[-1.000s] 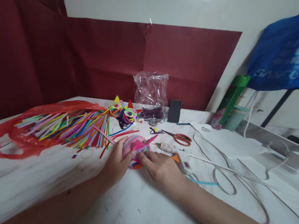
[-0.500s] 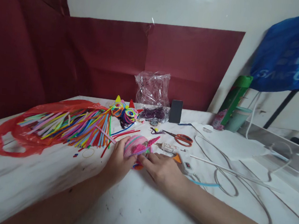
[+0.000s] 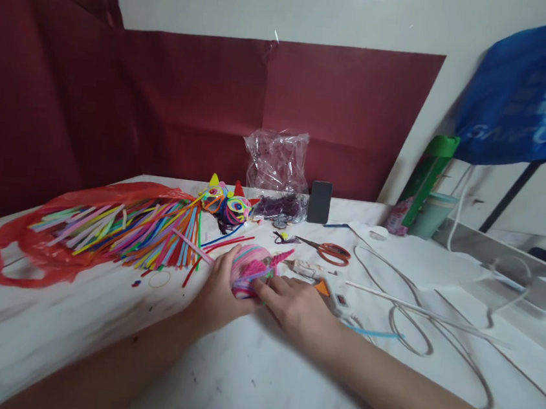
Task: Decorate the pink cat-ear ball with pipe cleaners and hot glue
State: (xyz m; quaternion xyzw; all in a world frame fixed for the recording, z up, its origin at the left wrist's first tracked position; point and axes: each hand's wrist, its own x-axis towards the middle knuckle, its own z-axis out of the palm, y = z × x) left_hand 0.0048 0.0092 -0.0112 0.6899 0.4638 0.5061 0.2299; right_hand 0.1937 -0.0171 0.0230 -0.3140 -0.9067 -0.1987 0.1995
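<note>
My left hand [image 3: 219, 293] cups the left side of a pink, striped round craft piece [image 3: 251, 268] with a small pink horn sticking out to the right. It rests low over the white table [image 3: 94, 329]. My right hand [image 3: 297, 305] presses its fingertips against the lower right side of the same piece. Both hands have fingers curled round it. A fan of coloured pipe cleaners [image 3: 128, 231] lies just left of them on a red plastic bag [image 3: 19, 249].
Finished colourful cat-eared pieces [image 3: 227, 205] sit behind the hands. Red-handled scissors [image 3: 331, 253], a clear plastic bag [image 3: 277, 163], a dark phone [image 3: 320, 202], white wire loops [image 3: 418, 311], a green box [image 3: 426, 178] and a blue bag [image 3: 528, 95] lie to the right.
The round craft piece has turned slightly in my hands, hiding its orange underside. Both hands stay on it in nearly the same place.
</note>
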